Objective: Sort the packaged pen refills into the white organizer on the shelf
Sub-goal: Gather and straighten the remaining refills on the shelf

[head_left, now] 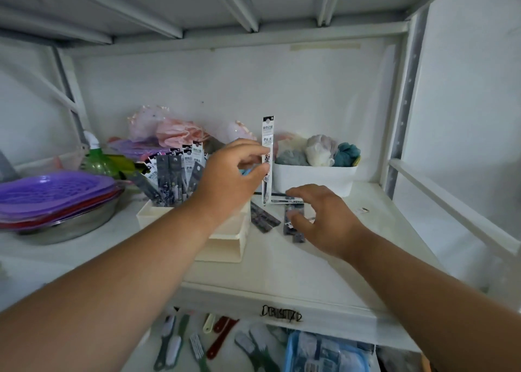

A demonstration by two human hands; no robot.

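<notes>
Your left hand (225, 180) has its grip clamped on one white refill pack (267, 157), pinched between thumb and fingers and held upright just right of the white organizer (225, 240), above the shelf (338, 259). By the look of it, you are partway through the sorting: this pack is lifted and not yet slotted.

Your right hand (324, 219) hovers palm down over the loose packs (263, 216) lying flat on the shelf, fingers spread apart and closed on nothing, though the fingertips seem to touch one dark pack.

The next move likely calls for carrying the upright pack left, over the organizer's rear compartment, and lowering it among the standing packs (172, 174) without knocking them over.

Counting: one pack in your left hand. On the shelf I make out roughly three or four loose packs, two dark ones to the left, one or two under your right hand, plus a pale one lying crosswise behind; overlap makes this unsure. Standing in the organizer are about eight packs, too crowded to count exactly. One organizer, and one white bin (313, 178) of yarn behind.
</notes>
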